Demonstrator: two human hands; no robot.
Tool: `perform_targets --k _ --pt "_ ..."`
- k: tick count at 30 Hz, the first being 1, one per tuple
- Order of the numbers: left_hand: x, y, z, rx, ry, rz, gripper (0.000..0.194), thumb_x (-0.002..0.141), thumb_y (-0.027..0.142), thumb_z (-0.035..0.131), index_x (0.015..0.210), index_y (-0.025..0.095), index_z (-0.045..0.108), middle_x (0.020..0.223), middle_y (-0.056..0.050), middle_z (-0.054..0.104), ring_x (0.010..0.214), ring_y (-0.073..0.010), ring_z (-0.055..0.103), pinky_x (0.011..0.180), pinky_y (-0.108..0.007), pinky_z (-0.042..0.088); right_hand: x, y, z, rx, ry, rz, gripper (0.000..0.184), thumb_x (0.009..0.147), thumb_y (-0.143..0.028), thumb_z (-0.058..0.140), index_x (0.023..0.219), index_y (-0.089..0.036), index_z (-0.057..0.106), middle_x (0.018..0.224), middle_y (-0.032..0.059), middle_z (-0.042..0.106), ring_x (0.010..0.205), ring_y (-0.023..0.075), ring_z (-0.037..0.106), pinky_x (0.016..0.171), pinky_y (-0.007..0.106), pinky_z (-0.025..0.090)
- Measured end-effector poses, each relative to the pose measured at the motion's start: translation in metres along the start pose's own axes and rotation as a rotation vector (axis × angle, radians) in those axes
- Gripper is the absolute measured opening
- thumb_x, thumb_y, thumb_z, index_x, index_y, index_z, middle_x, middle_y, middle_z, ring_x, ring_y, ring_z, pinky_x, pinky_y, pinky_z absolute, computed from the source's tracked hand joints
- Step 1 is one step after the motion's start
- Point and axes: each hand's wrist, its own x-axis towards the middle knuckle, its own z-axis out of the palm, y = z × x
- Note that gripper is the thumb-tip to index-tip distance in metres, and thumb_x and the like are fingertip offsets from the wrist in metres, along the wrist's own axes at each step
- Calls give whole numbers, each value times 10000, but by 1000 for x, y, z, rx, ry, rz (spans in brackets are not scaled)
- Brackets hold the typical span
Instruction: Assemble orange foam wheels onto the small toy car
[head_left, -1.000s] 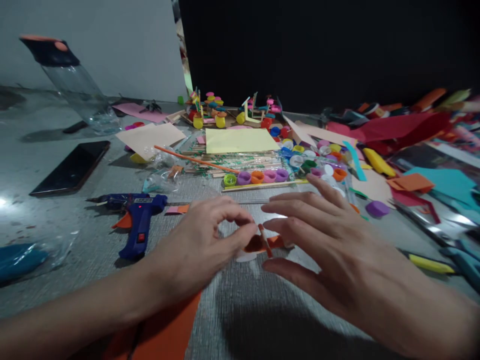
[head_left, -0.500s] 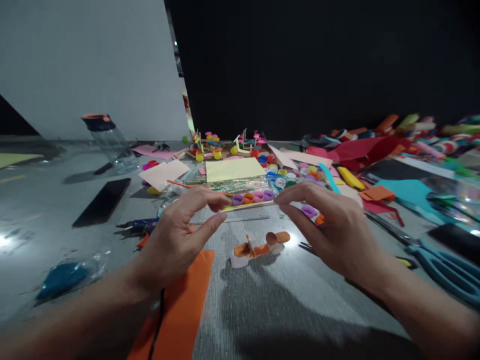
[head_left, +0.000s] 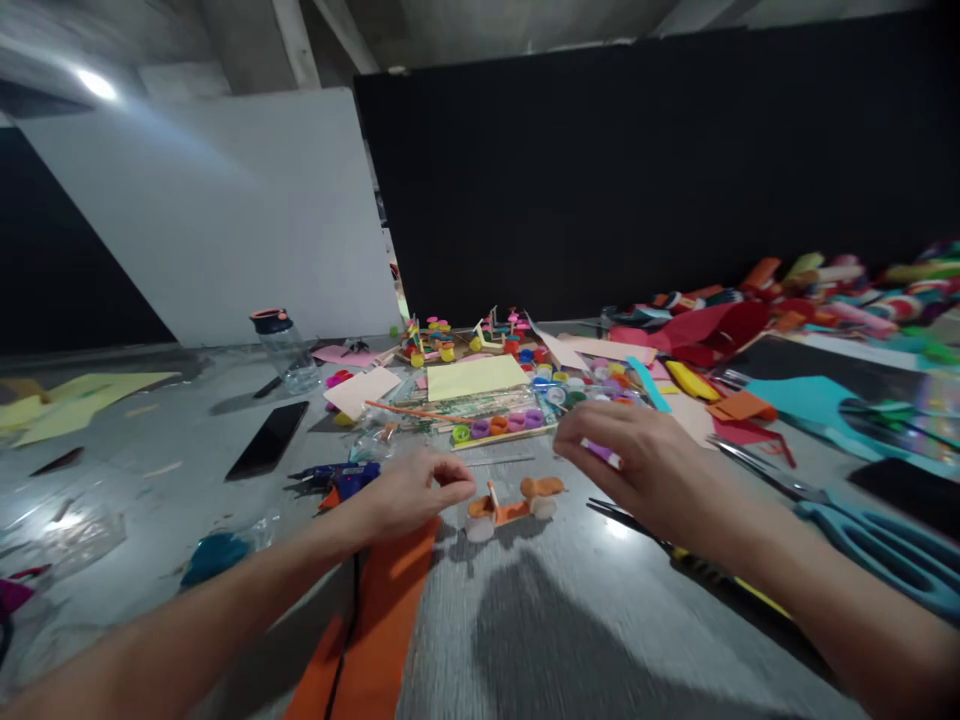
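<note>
A small model scooter [head_left: 513, 513] of orange pieces on whitish round parts stands on the grey table between my hands. My left hand [head_left: 412, 490] is just left of it, thumb and index finger apart by a small gap, nothing visible between them; whether the fingertips touch the scooter I cannot tell. My right hand [head_left: 645, 465] hovers to the right, fingers bent and thumb apart. A purple piece [head_left: 602, 453] shows in the gap of that hand; it appears to lie beyond the fingers. Orange sheet [head_left: 405, 610] lies below my left wrist, with a black cord across it.
A blue glue gun [head_left: 349, 477] and a phone [head_left: 268, 440] lie left. Paint pots [head_left: 499, 427] line up behind the scooter. Tweezers [head_left: 619, 512], a yellow-black tool [head_left: 697, 567] and large scissors [head_left: 877, 550] lie right. A bottle [head_left: 289, 355] stands behind.
The view has tilted up. My left hand has come down closer to the scooter's left end, its thumb and index nearer together. My right hand stays raised at the right.
</note>
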Motion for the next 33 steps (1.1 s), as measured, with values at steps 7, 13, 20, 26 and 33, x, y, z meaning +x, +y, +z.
perform_targets --k 7,13,20,26,33 --pt "-7 18 -4 68 289 3 337 974 386 474 740 182 605 753 0 618 750 -158 559 694 -274 420 -32 5 20 42 33 -46 263 1024 -241 461 839 -163 631 807 57 665 752 173 625 689 310 476" --pt "-30 33 1 163 573 225 251 984 288 516 779 179 611 779 -4 629 757 -144 581 720 -263 461 -40 -15 20 446 105 48 244 989 -231 539 1227 -182 559 1130 98 667 1017 184 634 787 311 519" --pt "-52 27 21 379 575 458 119 976 192 552 929 193 662 809 1 705 752 -133 637 720 -256 477 -61 -48 67 23 -533 -402 128 943 -163 526 942 -145 653 707 29 707 601 182 637 507 350 337" --pt "-61 1 29 314 579 380 113 936 144 615 1017 210 659 927 2 710 868 -126 662 794 -243 495 -70 -45 66 -256 -627 -310 494 817 -51 550 1310 -16 535 711 46 724 536 220 642 442 385 225" --pt "-67 2 32 205 561 324 112 956 150 565 859 195 601 785 26 603 748 -114 569 717 -237 448 -75 -46 60 -215 -622 -274 185 855 -62 560 1005 -146 627 762 32 691 617 209 622 512 370 289"
